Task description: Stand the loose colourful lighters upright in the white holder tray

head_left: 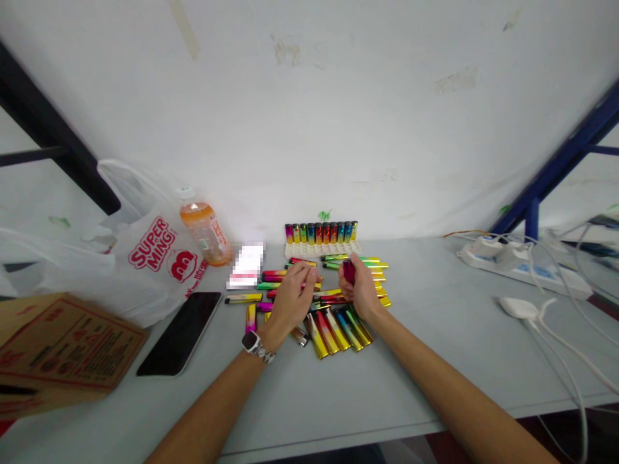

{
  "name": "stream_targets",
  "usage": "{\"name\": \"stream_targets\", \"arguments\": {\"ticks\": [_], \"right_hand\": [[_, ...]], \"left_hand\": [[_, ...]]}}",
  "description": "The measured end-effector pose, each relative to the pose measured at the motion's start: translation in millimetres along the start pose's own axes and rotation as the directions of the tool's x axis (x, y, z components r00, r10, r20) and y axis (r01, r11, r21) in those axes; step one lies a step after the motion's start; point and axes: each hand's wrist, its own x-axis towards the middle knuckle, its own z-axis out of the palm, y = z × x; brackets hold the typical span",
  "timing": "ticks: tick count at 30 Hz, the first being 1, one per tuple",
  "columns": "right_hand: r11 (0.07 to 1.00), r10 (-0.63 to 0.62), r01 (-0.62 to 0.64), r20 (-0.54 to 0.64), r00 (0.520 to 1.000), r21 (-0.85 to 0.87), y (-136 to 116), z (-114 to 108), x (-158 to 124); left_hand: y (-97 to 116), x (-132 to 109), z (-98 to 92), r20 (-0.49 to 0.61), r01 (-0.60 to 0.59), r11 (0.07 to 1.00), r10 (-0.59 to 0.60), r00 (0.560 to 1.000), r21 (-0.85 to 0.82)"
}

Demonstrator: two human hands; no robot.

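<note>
Many shiny, multicoloured lighters (333, 325) lie loose on the grey table (425, 361) in front of me. At the back, a white tray (323, 249) holds a row of lighters standing upright (321, 232). My right hand (358, 288) is closed round a red lighter (349, 270), held just above the pile. My left hand (292, 298), with a watch on the wrist, rests over the pile's left part, its fingers curled on a lighter there.
A black phone (181, 332) lies left of the pile. Behind it are a white plastic bag (140, 258), an orange drink bottle (206, 232) and a cardboard box (53, 345). A power strip (517, 261) and white cables (546, 322) occupy the right side.
</note>
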Motion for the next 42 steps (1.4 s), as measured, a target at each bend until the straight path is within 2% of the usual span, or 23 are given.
{"name": "stream_targets", "arguments": {"ticks": [3, 10, 13, 16, 20, 24, 37, 40, 42], "right_hand": [[0.995, -0.077, 0.075, 0.033, 0.996, 0.060, -1.2, 0.2, 0.4], [0.950, -0.282, 0.278, -0.007, 0.959, -0.144, -15.0, -12.2, 10.4], [0.835, -0.447, 0.412, -0.012, 0.895, -0.366, -27.5, -27.4, 22.2], [0.671, -0.551, 0.443, -0.001, 0.834, -0.595, -40.5, -46.3, 40.1], [0.562, -0.586, 0.470, 0.073, 0.807, -0.681, -51.2, -68.0, 67.0], [0.495, -0.593, 0.492, 0.136, 0.794, -0.716, -53.7, -79.5, 88.8], [0.472, -0.516, 0.460, 0.188, 0.836, -0.752, -42.2, -97.6, 124.5], [0.382, -0.518, 0.434, 0.200, 0.831, -0.815, -42.9, -98.8, 126.6], [0.243, -0.529, 0.388, 0.214, 0.821, -0.889, -43.5, -96.4, 122.9]], "left_hand": [[-0.1, -0.2, 0.0, 0.004, -0.005, 1.000, 0.005, 1.000, 0.005], [-0.3, 0.2, 0.7, 0.011, -0.019, 1.000, 0.019, 1.000, 0.006], [-0.8, 0.1, 1.8, 0.022, -0.017, 1.000, 0.017, 1.000, 0.017], [-1.8, 0.1, 2.9, 0.033, -0.015, 1.000, 0.014, 0.999, 0.008], [-1.9, 0.3, 3.0, 0.038, -0.003, 1.000, 0.004, 0.999, -0.008], [-0.8, 0.3, 2.3, 0.032, 0.002, 1.000, -0.002, 0.999, -0.009], [1.2, 1.5, 2.0, 0.026, 0.007, 1.000, -0.006, 1.000, -0.020], [-0.2, 0.6, 2.7, 0.034, 0.014, 1.000, -0.013, 0.999, -0.028], [-1.5, 0.2, 3.5, 0.037, 0.023, 0.999, -0.022, 0.999, -0.030]]}}
